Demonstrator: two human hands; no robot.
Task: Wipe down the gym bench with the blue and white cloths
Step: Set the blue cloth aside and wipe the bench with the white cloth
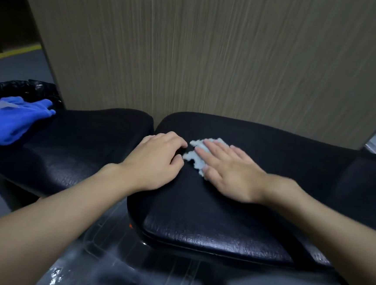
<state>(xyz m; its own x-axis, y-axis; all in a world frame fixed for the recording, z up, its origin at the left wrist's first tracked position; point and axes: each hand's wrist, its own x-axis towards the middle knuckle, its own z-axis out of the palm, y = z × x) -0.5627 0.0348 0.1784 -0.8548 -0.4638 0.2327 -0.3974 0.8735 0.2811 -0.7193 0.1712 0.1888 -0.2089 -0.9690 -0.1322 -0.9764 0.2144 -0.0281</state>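
Note:
The black padded gym bench [210, 217] runs across the middle of the view in two cushions with a gap between them. A small crumpled white cloth [196, 153] lies on the right cushion. My right hand [229, 173] is pressed flat on that cloth, fingers stretched out and pointing left. My left hand [158, 160] rests on the same cushion just left of the cloth, fingers curled, holding nothing. The blue cloth [9, 120] lies loose on the far left end of the left cushion, away from both hands.
A tall wood-grain panel [201, 52] stands right behind the bench. A bin with a black liner [23, 88] sits behind the blue cloth at the left. Grey floor with a yellow line [10, 54] shows at far left. A metal frame [126, 268] lies below the bench.

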